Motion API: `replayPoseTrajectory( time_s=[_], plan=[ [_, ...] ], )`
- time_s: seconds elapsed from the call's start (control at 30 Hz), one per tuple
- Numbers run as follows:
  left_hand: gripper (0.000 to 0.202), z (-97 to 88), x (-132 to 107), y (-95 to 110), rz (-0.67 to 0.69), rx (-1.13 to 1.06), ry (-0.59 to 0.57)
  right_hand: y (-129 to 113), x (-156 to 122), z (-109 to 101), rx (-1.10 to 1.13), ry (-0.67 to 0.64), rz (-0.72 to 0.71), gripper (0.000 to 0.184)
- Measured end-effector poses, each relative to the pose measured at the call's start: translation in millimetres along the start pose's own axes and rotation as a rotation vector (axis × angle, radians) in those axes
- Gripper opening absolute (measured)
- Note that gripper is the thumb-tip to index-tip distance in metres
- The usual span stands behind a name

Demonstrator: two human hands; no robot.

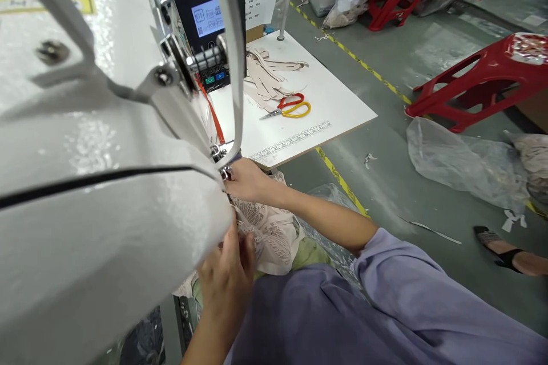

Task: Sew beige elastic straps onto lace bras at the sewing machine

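A big white sewing machine (85, 182) fills the left of the view and hides most of the work under it. My right hand (246, 179) reaches in beside the needle area, its fingers closed against pale pink lace fabric (274, 234). My left hand (226, 279) is lower down, fingers curled on the same fabric at the machine's edge; the fingertips are partly hidden behind the machine body.
On the white table (334, 108) lie red and yellow scissors (291, 107) and beige fabric strips (265, 77). The machine's control screen (208, 17) glows. Red stools (479, 82), plastic bags (462, 162) and another person's foot (509, 254) are on the floor to the right.
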State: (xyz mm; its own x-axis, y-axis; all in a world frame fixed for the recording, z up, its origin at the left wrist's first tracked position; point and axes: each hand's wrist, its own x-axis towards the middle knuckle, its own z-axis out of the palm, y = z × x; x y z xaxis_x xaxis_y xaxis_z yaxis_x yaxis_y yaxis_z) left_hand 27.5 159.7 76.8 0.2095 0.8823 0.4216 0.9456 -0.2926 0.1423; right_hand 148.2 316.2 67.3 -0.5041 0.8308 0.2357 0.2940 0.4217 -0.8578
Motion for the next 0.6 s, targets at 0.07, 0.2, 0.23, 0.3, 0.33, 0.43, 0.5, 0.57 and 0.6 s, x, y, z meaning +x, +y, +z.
replayPoseTrajectory(
  time_s=[0.07, 0.2, 0.23, 0.3, 0.33, 0.43, 0.5, 0.57, 0.6],
  plan=[
    [0.053, -0.3, 2, 3, -0.006, 0.013, 0.008, 2, 0, 0, -0.012, 0.000, -0.016, 0.013],
    [0.052, 0.5, 1, 2, -0.007, 0.010, 0.031, 7, 0, 2, -0.030, 0.022, -0.081, 0.015],
    [0.055, 1.2, -1, -1, -0.006, -0.009, 0.059, 9, 0, 3, -0.034, 0.031, -0.098, 0.016],
    [0.059, 3.0, -7, -11, -0.041, -0.039, 0.148, 10, 0, 5, -0.036, 0.046, -0.124, 0.015],
    [0.057, 4.0, -10, -19, -0.092, -0.052, 0.185, 10, -1, 5, -0.032, 0.052, -0.132, 0.015],
    [0.038, 7.2, -15, -42, -0.356, -0.174, 0.157, 8, -2, 6, -0.009, 0.072, -0.137, 0.015],
    [0.033, 9.2, -15, -53, -0.507, -0.343, 0.047, 6, -3, 6, 0.012, 0.091, -0.138, 0.015],
    [0.036, 11.0, -12, -60, -0.580, -0.488, -0.035, 5, -3, 7, 0.034, 0.106, -0.136, 0.012],
    [0.038, 11.6, -10, -62, -0.600, -0.536, -0.058, 4, -3, 8, 0.043, 0.108, -0.132, 0.010]
  ],
)
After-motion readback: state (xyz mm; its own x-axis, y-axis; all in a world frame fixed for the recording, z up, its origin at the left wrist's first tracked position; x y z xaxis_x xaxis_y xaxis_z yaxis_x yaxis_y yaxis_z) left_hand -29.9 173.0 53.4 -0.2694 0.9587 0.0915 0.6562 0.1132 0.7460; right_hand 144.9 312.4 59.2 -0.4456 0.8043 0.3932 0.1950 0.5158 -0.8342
